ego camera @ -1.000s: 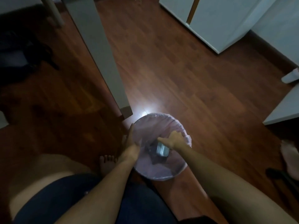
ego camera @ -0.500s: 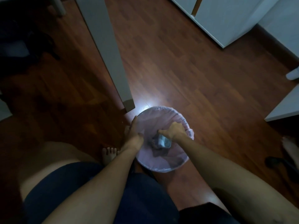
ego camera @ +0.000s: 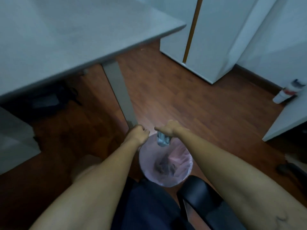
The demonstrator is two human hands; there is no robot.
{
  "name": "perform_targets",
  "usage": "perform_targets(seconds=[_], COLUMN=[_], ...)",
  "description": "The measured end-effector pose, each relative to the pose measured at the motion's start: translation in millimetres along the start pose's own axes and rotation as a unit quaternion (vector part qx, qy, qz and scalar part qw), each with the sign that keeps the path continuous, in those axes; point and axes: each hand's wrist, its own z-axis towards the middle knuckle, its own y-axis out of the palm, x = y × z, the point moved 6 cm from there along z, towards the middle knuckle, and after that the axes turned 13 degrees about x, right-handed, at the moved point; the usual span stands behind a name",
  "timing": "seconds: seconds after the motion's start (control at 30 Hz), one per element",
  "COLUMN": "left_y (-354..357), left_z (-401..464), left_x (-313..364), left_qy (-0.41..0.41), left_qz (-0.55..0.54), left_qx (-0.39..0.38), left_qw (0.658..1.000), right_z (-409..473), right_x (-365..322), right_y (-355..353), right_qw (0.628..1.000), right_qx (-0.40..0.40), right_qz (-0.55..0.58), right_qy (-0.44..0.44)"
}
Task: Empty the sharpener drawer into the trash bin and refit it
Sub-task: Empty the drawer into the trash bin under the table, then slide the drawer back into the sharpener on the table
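Note:
A round trash bin (ego camera: 189, 165) lined with a pale pink bag stands on the wooden floor between my forearms, with dark scraps at its bottom. My right hand (ego camera: 167, 128) holds a small clear sharpener drawer (ego camera: 162, 140), which hangs down from the fingers above the bin's far rim. My left hand (ego camera: 138, 132) is curled into a loose fist just left of the bin's rim, beside the desk leg, and nothing shows in it. The sharpener itself is not in view. The frame is blurred by motion.
A grey desk (ego camera: 66, 39) fills the upper left, its leg (ego camera: 121, 97) reaching the floor right by my left hand. White cabinets (ego camera: 207, 39) stand at the back. A black chair seat (ego camera: 207, 200) is under me, near the bin. A pale shelf edge (ego camera: 287, 123) juts in at right.
Both hands have risen out of the bin; the right one lifted the drawer above the rim, and the left let go of the rim. My view tilted up, showing the desk top.

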Motion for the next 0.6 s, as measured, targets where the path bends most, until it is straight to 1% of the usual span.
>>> perform_targets(seconds=[0.1, 0.23, 0.4, 0.53, 0.6], left_y=[-45, -107, -201, -277, -315], left_z=[-17, -36, -69, -93, -108], left_x=[29, 59, 90, 97, 91], left_qy=[0.032, 0.055, 0.108, 0.127, 0.118], left_qz=[-0.008, -0.015, -0.031, -0.091, -0.141], left_qx=[0.041, 0.088, 0.146, 0.169, 0.179], left_qw=[0.999, 0.994, 0.983, 0.973, 0.966], right_z=[-23, -63, -111, -157, -176], right_x=[-25, -65, -126, -184, -215], right_y=[-38, -97, -167, -207, -216], right_qw=[0.999, 0.995, 0.978, 0.959, 0.956], right_qx=[0.024, 0.052, 0.093, 0.093, 0.092], right_qz=[0.027, 0.069, 0.157, 0.23, 0.229], right_qy=[-0.015, -0.048, -0.097, -0.136, -0.156])
